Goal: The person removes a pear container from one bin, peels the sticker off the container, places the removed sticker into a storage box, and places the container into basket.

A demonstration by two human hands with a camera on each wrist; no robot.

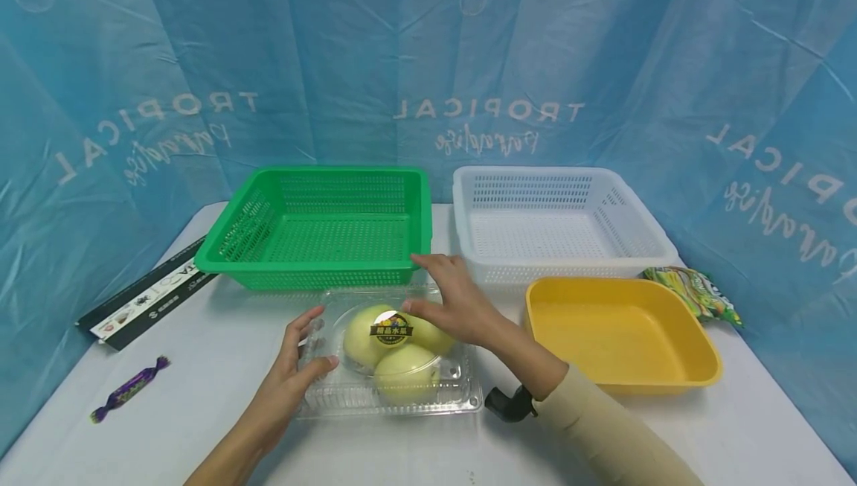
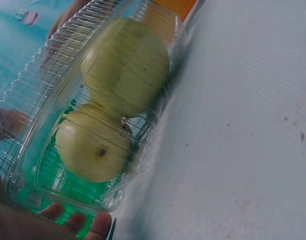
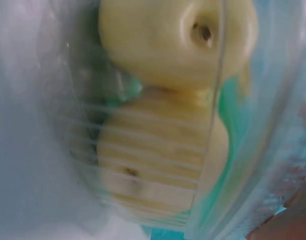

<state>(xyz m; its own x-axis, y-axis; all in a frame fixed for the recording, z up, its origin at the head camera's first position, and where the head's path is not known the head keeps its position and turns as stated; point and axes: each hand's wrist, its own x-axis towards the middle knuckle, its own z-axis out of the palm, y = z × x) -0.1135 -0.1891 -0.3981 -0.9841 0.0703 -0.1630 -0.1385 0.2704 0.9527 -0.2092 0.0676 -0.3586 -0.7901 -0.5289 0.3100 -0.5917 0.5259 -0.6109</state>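
Note:
A clear plastic fruit box point(image 1: 321, 397) with a closed lid stands on the white table. Three pale yellow-green round fruits point(image 1: 405, 374), apples or round pears, show through it, and a black-and-gold label point(image 1: 391, 328) sits on top. My left hand point(image 1: 288, 374) holds the box's left end, thumb over the lid and fingers along the side; fingertips point(image 2: 75, 222) show by the corner in the left wrist view. Over the back right of the lid reaches my right hand point(image 1: 455, 300), fingers extended and thumb by the label. Whether it touches the lid I cannot tell.
Behind the box stand a green basket point(image 1: 315, 277) and a white basket point(image 1: 569, 263). A yellow tub point(image 1: 623, 374) is to the right, beside a green snack packet point(image 1: 696, 292). On the left lie a long black-and-white box point(image 1: 150, 296) and a purple wrapped candy point(image 1: 130, 389).

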